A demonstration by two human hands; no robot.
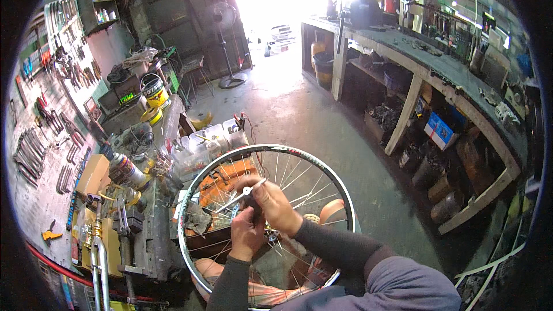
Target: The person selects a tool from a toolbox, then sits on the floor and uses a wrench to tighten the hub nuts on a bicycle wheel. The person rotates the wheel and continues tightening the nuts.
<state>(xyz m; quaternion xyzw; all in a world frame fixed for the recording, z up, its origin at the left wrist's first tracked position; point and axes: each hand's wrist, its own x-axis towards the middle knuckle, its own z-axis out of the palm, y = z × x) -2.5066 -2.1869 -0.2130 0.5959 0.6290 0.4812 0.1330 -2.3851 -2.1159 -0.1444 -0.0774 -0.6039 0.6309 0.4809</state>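
Observation:
A bicycle wheel (183, 219) with a black and white rim rests across my lap, its spokes fanning out from the hub (271, 235). Over the wheel, my right hand (277, 207) is closed on a silver Y-shaped wrench (246, 190); one arm of it points down to the left. Just below and touching the right hand, my left hand (247, 233) has its fingers closed beside the hub. What the left fingers hold, if anything, is hidden. A small blue part shows left of them, and a gold toothed disc (311, 217) lies to the right.
A cluttered workbench (152, 253) with a vise and cans stands on the left, below wall-hung tools. Clear plastic bins (210, 138) sit beyond the wheel. A long bench (397, 52) runs along the right, with a blue box (440, 131) underneath. A standing fan (223, 17) is near the bright doorway.

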